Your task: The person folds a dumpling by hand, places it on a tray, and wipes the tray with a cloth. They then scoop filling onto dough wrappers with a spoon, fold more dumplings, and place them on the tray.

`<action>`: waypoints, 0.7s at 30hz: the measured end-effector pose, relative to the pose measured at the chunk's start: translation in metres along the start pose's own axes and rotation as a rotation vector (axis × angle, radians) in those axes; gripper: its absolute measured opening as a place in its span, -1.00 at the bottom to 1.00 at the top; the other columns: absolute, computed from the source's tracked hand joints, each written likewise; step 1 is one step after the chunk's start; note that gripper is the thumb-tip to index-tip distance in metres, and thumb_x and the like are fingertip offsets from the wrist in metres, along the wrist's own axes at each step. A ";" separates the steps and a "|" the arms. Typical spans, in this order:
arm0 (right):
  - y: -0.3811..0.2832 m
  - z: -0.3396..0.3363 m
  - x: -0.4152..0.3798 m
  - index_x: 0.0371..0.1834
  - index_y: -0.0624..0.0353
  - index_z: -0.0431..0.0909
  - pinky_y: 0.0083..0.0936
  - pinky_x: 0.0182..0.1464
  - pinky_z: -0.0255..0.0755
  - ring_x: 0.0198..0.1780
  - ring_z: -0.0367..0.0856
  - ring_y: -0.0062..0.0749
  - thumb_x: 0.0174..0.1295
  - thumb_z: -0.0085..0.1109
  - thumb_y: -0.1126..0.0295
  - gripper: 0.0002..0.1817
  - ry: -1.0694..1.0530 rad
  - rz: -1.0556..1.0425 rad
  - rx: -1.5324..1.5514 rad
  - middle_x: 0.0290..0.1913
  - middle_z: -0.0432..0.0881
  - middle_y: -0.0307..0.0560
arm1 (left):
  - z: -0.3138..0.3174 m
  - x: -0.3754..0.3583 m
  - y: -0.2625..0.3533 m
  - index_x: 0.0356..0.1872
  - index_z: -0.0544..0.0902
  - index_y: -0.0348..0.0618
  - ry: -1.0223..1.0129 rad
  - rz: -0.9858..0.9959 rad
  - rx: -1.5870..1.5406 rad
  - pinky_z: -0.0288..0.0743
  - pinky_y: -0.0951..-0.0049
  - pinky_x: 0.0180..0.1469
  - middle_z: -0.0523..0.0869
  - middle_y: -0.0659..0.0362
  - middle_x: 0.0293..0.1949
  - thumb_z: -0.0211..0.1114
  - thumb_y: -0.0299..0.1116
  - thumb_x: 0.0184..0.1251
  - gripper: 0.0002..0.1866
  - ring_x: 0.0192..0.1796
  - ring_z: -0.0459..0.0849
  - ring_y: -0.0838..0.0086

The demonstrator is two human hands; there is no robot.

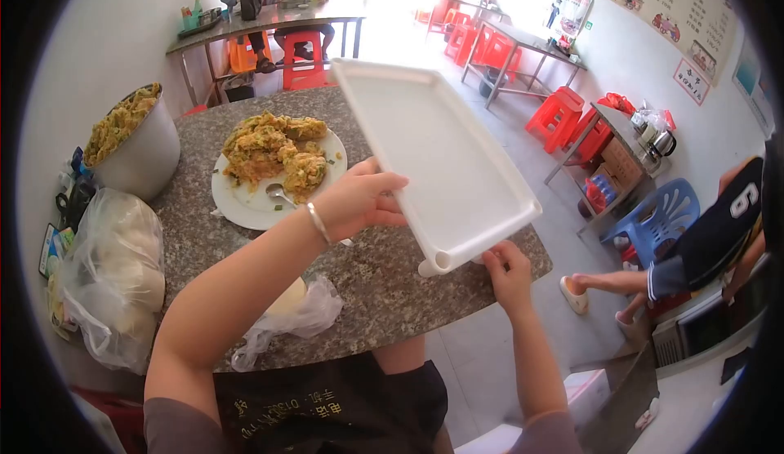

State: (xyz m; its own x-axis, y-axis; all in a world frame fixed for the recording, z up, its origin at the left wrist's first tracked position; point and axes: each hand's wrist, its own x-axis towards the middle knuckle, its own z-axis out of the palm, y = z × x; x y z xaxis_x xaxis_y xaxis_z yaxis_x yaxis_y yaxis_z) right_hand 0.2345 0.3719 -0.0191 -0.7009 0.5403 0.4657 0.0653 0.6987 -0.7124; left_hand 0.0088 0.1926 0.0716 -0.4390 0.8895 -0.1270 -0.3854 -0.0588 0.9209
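A white rectangular plastic tray [445, 156] is held tilted above the right part of the speckled stone table [392, 291]. My left hand [363, 199], with a bangle at its wrist, grips the tray's left long edge, its fingers partly hidden underneath. My right hand [508, 273] is closed at the near right edge of the tray, thumb and fingers pinching there. Left of the tray lies a white plate [257, 215] heaped with yellow-green filling [269, 148], a metal spoon [280, 194] resting in it. Below my left forearm is a crumpled clear plastic bag [314, 311] with something pale inside.
A metal pot [151, 148] full of similar filling stands at the left, beside a plastic bag of pale dough-like pieces [118, 270]. Two people sit at a far table [327, 17]. At right are red stools [555, 117], a blue chair [657, 215] and another person [710, 238].
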 end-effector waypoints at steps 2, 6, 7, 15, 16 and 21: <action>0.005 0.000 -0.002 -0.26 0.30 0.57 -0.50 -0.20 0.43 -0.29 0.57 -0.44 0.24 0.21 0.34 -0.79 0.034 0.063 0.098 -0.30 0.62 -0.11 | 0.000 0.013 -0.005 0.19 0.32 -0.29 0.009 -0.037 0.033 0.67 0.30 -0.08 0.59 -0.03 0.04 0.06 -0.42 0.38 -0.60 -0.05 0.71 0.24; 0.025 -0.001 -0.003 -0.23 0.30 0.55 -0.55 -0.22 0.40 -0.28 0.50 -0.60 0.28 0.18 0.33 -0.79 0.144 0.160 0.262 -0.32 0.58 -0.21 | -0.007 0.028 -0.015 0.24 0.25 -0.29 0.046 -0.142 0.026 0.68 0.28 -0.09 0.56 -0.04 0.07 0.06 -0.42 0.40 -0.57 -0.04 0.70 0.24; 0.026 0.001 -0.002 -0.23 0.30 0.55 -0.55 -0.22 0.40 -0.28 0.50 -0.60 0.28 0.18 0.33 -0.79 0.140 0.159 0.265 -0.32 0.58 -0.21 | -0.006 0.027 -0.016 0.29 0.20 -0.30 0.091 -0.110 0.042 0.67 0.30 -0.07 0.53 -0.04 0.10 0.06 -0.41 0.41 -0.52 -0.01 0.68 0.25; -0.003 0.009 0.005 -0.31 0.24 0.63 -0.52 -0.24 0.43 -0.30 0.59 -0.28 0.10 0.25 0.47 -0.88 -0.034 -0.136 -0.224 -0.27 0.64 -0.06 | -0.008 -0.018 0.005 0.43 0.00 -0.25 0.150 -0.124 0.241 0.50 0.39 0.16 0.45 -0.06 0.19 0.14 -0.38 0.40 -0.32 0.10 0.60 0.30; -0.008 0.007 0.005 -0.31 0.24 0.63 -0.52 -0.24 0.43 -0.30 0.59 -0.28 0.10 0.25 0.47 -0.88 -0.036 -0.137 -0.224 -0.27 0.64 -0.06 | -0.015 -0.029 0.005 0.41 0.08 -0.24 0.115 -0.065 0.330 0.48 0.41 0.17 0.44 -0.04 0.21 0.16 -0.39 0.39 -0.35 0.10 0.60 0.33; -0.047 -0.013 0.034 -0.26 0.29 0.62 -0.54 -0.18 0.45 -0.25 0.63 -0.43 0.21 0.18 0.44 -0.86 -0.013 0.167 -0.060 -0.37 0.65 -0.02 | -0.046 -0.099 0.014 0.25 0.39 -0.25 -0.057 0.111 0.480 0.47 0.46 0.14 0.50 0.05 0.19 0.22 -0.44 0.33 -0.53 0.09 0.59 0.42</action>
State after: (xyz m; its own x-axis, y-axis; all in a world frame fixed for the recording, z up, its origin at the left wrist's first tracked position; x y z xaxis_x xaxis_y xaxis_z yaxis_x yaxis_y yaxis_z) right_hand 0.2173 0.3633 0.0373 -0.6854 0.6458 0.3364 0.2241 0.6267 -0.7464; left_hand 0.0094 0.0831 0.0805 -0.4056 0.9140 -0.0105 0.0839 0.0487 0.9953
